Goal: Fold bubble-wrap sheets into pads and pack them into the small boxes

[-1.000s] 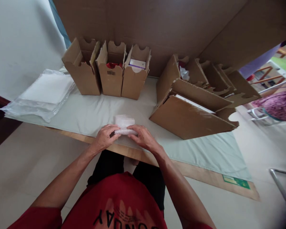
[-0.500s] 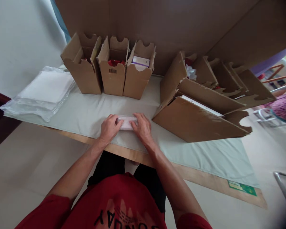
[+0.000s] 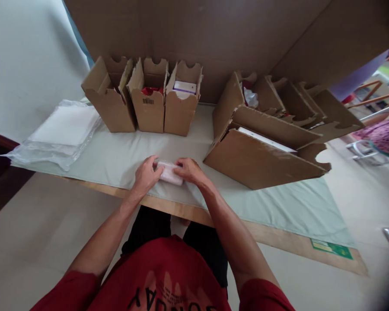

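Observation:
A small whitish-pink package [image 3: 170, 173], seemingly wrapped in clear bubble wrap, lies on the cloth near the table's front edge. My left hand [image 3: 146, 173] grips its left end, thumb on top and fingers around the far side. At the upper right corner my right hand [image 3: 189, 171] is closed on the package, thumb and fingers pinching the wrap. What is inside the wrapping cannot be made out.
Three cardboard file boxes [image 3: 180, 113] stand at the back, and more cardboard boxes [image 3: 246, 157] stand on the right. A stack of clear bubble-wrap sheets [image 3: 63, 125] lies at the left. Pale green cloth [image 3: 116, 155] covers the table.
The package has turned slightly, its right end now nearer me. My right hand has shifted from wrapping its right end to pinching its upper right corner.

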{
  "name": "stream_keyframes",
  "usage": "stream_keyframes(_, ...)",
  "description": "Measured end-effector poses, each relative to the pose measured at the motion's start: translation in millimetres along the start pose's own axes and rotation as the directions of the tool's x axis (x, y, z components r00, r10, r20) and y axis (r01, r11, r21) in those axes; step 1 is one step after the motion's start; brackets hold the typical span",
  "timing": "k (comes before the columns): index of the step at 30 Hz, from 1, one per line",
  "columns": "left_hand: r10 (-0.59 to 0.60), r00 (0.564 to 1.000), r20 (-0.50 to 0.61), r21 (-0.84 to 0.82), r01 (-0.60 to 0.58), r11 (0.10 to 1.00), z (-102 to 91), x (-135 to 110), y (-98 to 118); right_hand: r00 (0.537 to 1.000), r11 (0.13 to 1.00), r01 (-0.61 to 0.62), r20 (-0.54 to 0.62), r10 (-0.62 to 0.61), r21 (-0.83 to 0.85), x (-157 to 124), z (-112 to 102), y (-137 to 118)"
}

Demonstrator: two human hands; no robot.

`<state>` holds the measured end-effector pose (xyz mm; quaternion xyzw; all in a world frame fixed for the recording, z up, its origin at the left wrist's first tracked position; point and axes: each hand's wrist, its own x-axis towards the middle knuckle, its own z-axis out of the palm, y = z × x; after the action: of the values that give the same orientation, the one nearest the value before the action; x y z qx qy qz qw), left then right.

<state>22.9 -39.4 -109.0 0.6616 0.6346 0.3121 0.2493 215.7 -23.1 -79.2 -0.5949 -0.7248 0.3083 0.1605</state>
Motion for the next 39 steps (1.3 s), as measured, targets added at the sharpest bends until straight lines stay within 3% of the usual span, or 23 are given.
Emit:
stream_keyframes(3, -0.037, 0.995, -0.092, -0.229, 0.015, 0.973, -6.9, -15.7, -0.1, 0.998, 0.991, -0.02, -0.057, 0.027, 0.13, -24.0, 3.5, 1.1)
stream_keyframes(6, -0.078, 0.987, -0.138, -0.527, -0.006, 0.85, -8.0, -37.0, 4.1, 0.976, 0.877, 0.033, -0.206, 0.076, 0.48, -51.7, 10.8, 0.1)
stream_keyframes(8, -0.06, 0.997, -0.042, -0.686, 0.015, 0.727, -3.8, -51.7, 11.0, 0.956, 0.733, 0.092, -0.266, 0.125, 0.674, -68.3, 18.9, -3.5)
stream_keyframes(10, -0.023, 0.995, 0.096, -0.764, 0.088, 0.639, 1.7, -64.3, 19.6, 0.955, 0.665, 0.103, -0.261, 0.142, 0.74, -82.4, 26.9, -8.0)
stream_keyframes(13, -0.033, 0.98, 0.198, -0.76, 0.174, 0.626, 3.3, -74.5, 30.5, 0.958, 0.741, 0.095, -0.264, 0.114, 0.665, -100.5, 27.9, -11.2)
stream_keyframes(17, 0.006, 0.976, 0.216, -0.574, 0.122, 0.81, -11.8, -76.5, 41.8, 0.937, 0.895, 0.155, -0.35, 0.001, 0.418, -121.1, -0.8, -10.3)
stream_keyframes(21, 0.155, 0.931, 0.332, -0.386, -0.017, 0.922, -22.8, -82.2, 56.1, 0.966, 0.955, 0.223, -0.176, -0.189, 0.195, -133.9, -28.7, -17.0)
stream_keyframes(24, 0.171, 0.908, 0.383, -0.358, -0.025, 0.933, -24.8, -87.2, 61.4, 0.978, 0.979, 0.197, -0.074, -0.193, 0.054, -138.4, -32.0, -23.4)
stream_keyframes(28, 0.176, 0.858, 0.482, -0.469, 0.083, 0.879, -27.4, -85.7, 56.3, 0.975, 0.992, 0.126, -0.184, -0.127, -0.017, -145.7, -34.7, -22.4)
stream_keyframes(30, 0.203, 0.836, 0.51, -0.481, 0.082, 0.873, -27.4, -83.6, 53.7, 0.977, 0.995, 0.098, -0.19, -0.102, -0.032, -151.6, -41.5, -19.6)
stream_keyframes(36, 0.266, 0.81, 0.522, -0.393, -0.049, 0.918, -18.0, -85.8, 62.3, 0.989, 0.988, 0.146, -0.029, -0.147, -0.044, -162.4, -60.9, -15.8)
stream_keyframes(39, 0.293, 0.792, 0.535, -0.414, -0.056, 0.909, -16.1, -86.3, 68.5, 0.988, 0.991, 0.136, 0.073, -0.136, -0.007, -161.8, -70.9, -15.0)
